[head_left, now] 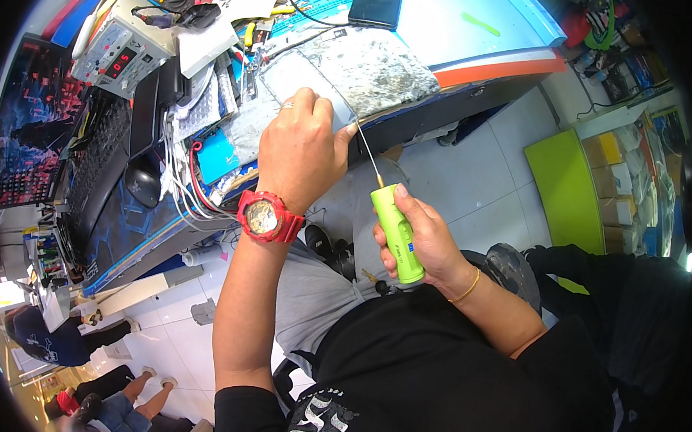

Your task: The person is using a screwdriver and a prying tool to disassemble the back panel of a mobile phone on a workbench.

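A thin, pale, see-through panel (288, 75), like a phone's screen glass, lies tilted over the bench's near edge. My left hand (299, 144) is closed over it, fingers bent on top and thumb at its right edge. What lies under those fingers is hidden. My right hand (434, 246) wraps round a lime-green cylindrical hand tool (394, 229) with a small blue display. From the tool's brass tip, a slim metal rod runs up to the panel's right edge beside my left thumb. Whether it touches the panel I cannot tell.
A mottled grey slab (381, 69) lies behind the panel. Farther back are a black phone (376, 2) and a pale blue mat (450, 34). A power supply (122, 52), computer mouse (142, 184) and white cables (173, 170) crowd the left. A green cabinet (556, 185) stands right.
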Demonstrator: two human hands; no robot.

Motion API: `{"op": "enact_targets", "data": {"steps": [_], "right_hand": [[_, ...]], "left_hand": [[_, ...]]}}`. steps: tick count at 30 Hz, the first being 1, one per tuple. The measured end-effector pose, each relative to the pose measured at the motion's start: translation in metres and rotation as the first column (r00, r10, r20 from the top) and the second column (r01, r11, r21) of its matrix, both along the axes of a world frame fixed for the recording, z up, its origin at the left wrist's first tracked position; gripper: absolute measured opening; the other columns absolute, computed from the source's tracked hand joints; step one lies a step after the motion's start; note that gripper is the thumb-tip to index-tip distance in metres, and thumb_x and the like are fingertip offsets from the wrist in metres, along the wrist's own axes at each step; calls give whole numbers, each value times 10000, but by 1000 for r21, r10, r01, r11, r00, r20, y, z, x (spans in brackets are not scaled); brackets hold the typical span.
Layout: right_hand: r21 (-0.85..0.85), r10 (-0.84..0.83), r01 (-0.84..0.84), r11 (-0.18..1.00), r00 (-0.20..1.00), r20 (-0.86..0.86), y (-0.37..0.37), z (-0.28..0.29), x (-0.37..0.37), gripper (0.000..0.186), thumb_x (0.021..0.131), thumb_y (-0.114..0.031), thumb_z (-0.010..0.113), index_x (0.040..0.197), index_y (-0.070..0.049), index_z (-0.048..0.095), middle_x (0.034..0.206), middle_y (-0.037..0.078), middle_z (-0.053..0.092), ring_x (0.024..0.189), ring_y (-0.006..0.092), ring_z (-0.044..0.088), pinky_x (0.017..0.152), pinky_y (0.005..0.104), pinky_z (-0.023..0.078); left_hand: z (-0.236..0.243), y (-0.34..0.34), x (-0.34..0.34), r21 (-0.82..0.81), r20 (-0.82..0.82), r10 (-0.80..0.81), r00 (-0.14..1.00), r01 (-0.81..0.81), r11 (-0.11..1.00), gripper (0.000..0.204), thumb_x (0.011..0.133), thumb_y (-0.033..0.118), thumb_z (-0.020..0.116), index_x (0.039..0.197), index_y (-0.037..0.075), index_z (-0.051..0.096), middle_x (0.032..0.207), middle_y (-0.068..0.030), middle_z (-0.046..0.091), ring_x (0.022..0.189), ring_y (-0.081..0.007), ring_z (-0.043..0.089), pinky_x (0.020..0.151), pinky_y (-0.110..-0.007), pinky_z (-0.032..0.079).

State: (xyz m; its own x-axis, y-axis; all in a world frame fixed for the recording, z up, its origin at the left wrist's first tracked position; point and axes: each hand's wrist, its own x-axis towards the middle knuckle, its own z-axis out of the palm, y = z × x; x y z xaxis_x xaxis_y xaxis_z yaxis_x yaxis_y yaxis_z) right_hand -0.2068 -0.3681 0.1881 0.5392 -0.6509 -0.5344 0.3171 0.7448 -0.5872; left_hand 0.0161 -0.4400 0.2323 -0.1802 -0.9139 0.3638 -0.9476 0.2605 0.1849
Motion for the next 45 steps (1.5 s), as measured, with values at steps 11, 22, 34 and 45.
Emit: {"op": "enact_targets", "data": {"steps": [11,22,34,45], "right_hand": [[-7,-3,3,1000,1000,-2,1,1,1,552,1191,-604,468,1218,-73,616,847,87,685,551,183,683,454,338,567],[6,-12,13,1000,1000,-8,2,3,2,543,1189,-602,473,1208,-78,616,848,86,684,543,181,677,455,336,569],[6,7,-8,1000,999,33,-3,1,0,550,1196,-593,458,1231,-65,607,854,98,678,549,195,682,453,343,570],[1,-7,7,1000,1000,12,-1,1,2,557,1196,-595,455,1234,-61,606,850,97,676,544,190,684,444,337,568]], "left_hand": [[2,0,0,8,1,-3,1000,3,1000,347,941,287,856,1008,-11,691,1064,-188,671,975,-403,719,803,-496,601],[2,0,-1,2,4,4,1000,-4,1000,361,951,307,851,999,-13,690,1060,-194,676,966,-412,727,800,-506,608],[2,0,1,-6,2,-7,1000,7,1000,358,955,304,849,998,-15,690,1054,-194,678,960,-413,726,800,-506,605],[1,-1,1,-7,-13,-10,1000,10,1000,348,951,296,850,1003,-12,695,1051,-189,674,962,-407,728,801,-497,605]]}}
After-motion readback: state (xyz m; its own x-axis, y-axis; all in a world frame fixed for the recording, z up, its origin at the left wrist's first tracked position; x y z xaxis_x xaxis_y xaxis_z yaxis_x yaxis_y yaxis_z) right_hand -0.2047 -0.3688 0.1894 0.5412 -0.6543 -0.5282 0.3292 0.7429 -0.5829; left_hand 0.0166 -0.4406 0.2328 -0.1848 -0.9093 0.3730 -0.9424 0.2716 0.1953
